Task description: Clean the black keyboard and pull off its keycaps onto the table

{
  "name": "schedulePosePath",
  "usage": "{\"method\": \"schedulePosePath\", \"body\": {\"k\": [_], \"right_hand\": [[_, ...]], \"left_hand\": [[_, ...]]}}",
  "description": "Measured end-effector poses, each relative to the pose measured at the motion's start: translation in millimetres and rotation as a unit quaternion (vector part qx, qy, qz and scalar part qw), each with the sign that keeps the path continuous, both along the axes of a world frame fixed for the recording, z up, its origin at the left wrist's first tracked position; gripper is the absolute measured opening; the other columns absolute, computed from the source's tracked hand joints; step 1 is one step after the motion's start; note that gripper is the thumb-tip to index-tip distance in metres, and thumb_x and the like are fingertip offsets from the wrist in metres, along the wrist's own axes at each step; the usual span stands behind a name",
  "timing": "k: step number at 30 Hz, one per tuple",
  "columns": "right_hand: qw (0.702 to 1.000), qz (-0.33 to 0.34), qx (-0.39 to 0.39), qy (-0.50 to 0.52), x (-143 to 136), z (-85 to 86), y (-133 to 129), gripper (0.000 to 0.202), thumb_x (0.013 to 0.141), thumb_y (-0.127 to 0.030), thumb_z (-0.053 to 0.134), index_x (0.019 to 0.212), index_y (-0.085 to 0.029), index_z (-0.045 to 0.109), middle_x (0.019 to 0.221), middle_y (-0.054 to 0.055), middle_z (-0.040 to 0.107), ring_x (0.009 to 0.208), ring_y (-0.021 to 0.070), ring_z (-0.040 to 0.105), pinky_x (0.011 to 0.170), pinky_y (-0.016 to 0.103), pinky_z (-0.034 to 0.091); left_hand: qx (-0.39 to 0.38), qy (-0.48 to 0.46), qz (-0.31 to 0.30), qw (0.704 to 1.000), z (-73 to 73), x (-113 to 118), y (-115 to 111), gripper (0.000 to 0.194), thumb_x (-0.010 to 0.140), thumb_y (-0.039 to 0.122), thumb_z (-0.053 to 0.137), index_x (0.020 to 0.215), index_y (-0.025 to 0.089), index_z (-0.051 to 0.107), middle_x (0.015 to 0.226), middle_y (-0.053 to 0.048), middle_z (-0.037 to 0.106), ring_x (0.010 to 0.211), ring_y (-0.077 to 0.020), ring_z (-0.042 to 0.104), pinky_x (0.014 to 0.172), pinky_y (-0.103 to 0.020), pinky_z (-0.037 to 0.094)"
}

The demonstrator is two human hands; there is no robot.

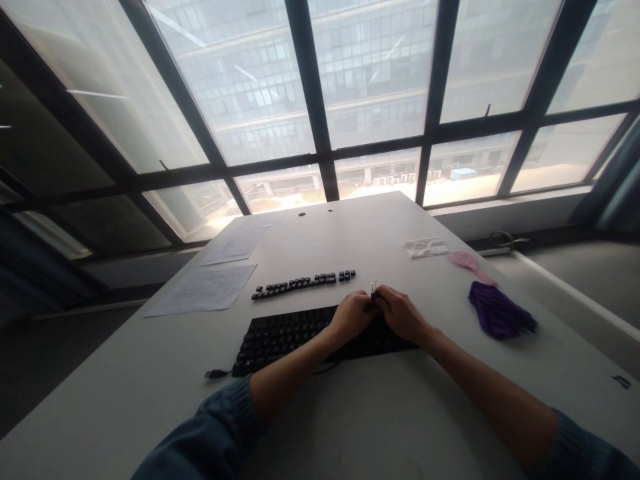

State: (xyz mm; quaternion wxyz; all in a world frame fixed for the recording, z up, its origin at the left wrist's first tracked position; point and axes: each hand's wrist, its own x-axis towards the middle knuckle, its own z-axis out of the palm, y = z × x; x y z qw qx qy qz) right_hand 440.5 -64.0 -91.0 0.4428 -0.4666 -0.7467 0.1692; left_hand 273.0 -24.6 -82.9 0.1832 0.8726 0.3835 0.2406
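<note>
a small dark piece point(375, 299) with thin wire ends is pinched between the left hand point(354, 315) and the right hand point(401, 313), which are held close together over a black keyboard point(285, 335). beyond it, loose black keycaps point(295, 285) are lined up on the white counter point(370, 420). printed sheets point(205, 291) are laid at the left; at the right, a crumpled white item point(425, 248), a pink brush point(464, 260) and a purple cloth point(500, 312) are set out. a cable plug point(216, 375) is seen by the keyboard's near left corner. the counter is backed by dark-framed windows point(375, 73).
</note>
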Motion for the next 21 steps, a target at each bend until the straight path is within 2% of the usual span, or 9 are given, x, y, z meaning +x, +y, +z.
{"method": "schedulePosePath", "body": {"k": [4,9,16,21], "right_hand": [[1.0,-0.004,0.001,0.029,2.2,-2.6,1.6,0.013,0.091,-0.019,0.043,0.08,-0.022,0.049,0.077,0.001,0.057,0.07,0.0165,0.051,0.067,0.027,0.038],[0.995,-0.064,0.012,0.069,2.9,-4.7,5.2,0.01,0.093,-0.024,0.043,0.085,-0.022,0.05,0.075,0.001,0.059,0.067,0.0169,0.054,0.065,0.027,0.04],[0.994,-0.069,-0.034,0.079,0.5,-4.0,7.7,0.009,0.097,-0.031,0.041,0.094,-0.024,0.046,0.077,0.001,0.065,0.068,0.0193,0.062,0.063,0.027,0.041],[0.995,-0.071,-0.048,0.058,-1.1,-4.5,7.3,0.013,0.098,-0.034,0.039,0.093,-0.024,0.046,0.073,0.0,0.063,0.064,0.0191,0.06,0.061,0.027,0.04]], "left_hand": [[0.029,-0.023,0.0,0.999,-6.3,0.3,-5.8,0.006,0.085,0.022,0.066,0.081,0.018,0.069,0.085,-0.004,0.062,0.079,-0.0177,0.059,0.076,-0.029,0.048],[0.059,-0.066,0.0,0.996,-3.2,2.2,-11.7,0.011,0.089,0.02,0.061,0.099,0.02,0.068,0.096,-0.006,0.062,0.094,-0.02,0.058,0.088,-0.033,0.049],[0.075,-0.087,0.009,0.993,-7.3,0.9,-11.6,0.01,0.092,0.02,0.06,0.1,0.02,0.064,0.098,-0.005,0.059,0.096,-0.0197,0.058,0.089,-0.034,0.05],[0.093,-0.086,0.019,0.992,-9.6,1.8,-11.5,0.008,0.093,0.019,0.058,0.1,0.02,0.062,0.099,-0.005,0.058,0.095,-0.0193,0.058,0.087,-0.033,0.051]]}}
